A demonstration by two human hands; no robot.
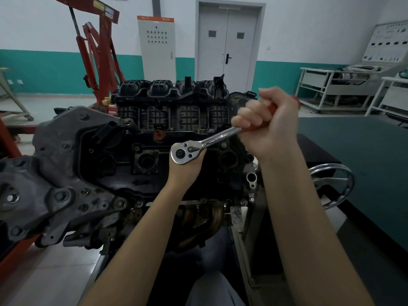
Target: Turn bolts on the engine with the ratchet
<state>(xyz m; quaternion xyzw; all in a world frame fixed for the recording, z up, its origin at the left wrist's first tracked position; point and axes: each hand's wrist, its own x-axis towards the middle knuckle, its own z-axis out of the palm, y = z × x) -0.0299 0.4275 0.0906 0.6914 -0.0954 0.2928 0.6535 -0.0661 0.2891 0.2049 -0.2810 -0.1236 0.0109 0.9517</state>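
From the head camera, the right hand (268,122) is clenched around the red grip of a chrome ratchet wrench (199,146), whose shiny shaft slants down and to the left from the fist to a round head with a small black centre. That head sits over the top of a dark, grimy car engine (136,164) with a ribbed black plastic intake manifold (172,100) along its far side. The left hand (186,167) is directly under the ratchet head and mostly hidden by it; its fingers appear to be wrapped around something beneath the head, though the view does not show what, so its grasp cannot be told for certain. Both bare forearms reach in from the bottom edge. To the right of the engine stands a polished metal handwheel (333,184) beside a dark green tabletop (362,151). Behind, a red engine hoist (99,54) stands left of a grey control cabinet (157,47) and grey double doors (228,45).
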